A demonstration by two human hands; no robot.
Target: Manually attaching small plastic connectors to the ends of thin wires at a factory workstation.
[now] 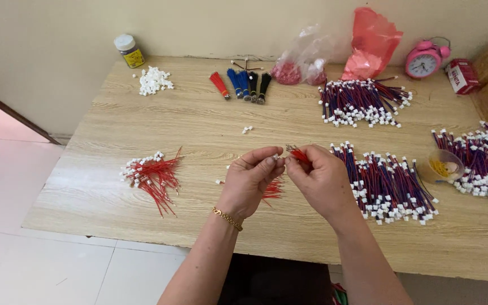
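My left hand (249, 181), with a gold bracelet at the wrist, pinches a small white connector (277, 157) between thumb and fingers. My right hand (320, 181) holds a few short red wires (297, 153), their tips pointed at the connector. Both hands meet above the middle of the wooden table (199, 124). Under them lie more loose red wires (272, 191). A pile of red wires with white connectors (152, 175) lies to the left of my left hand.
Piles of blue-and-red wires with white plugs (388, 186) lie to the right, with more wire piles (362, 101) behind them and another pile (484, 161) at the far right. A small cup (440, 167), loose white connectors (153, 80), a jar (129, 51), coloured wire bundles (244, 83), plastic bags (371, 42) and a pink alarm clock (425, 59) stand around.
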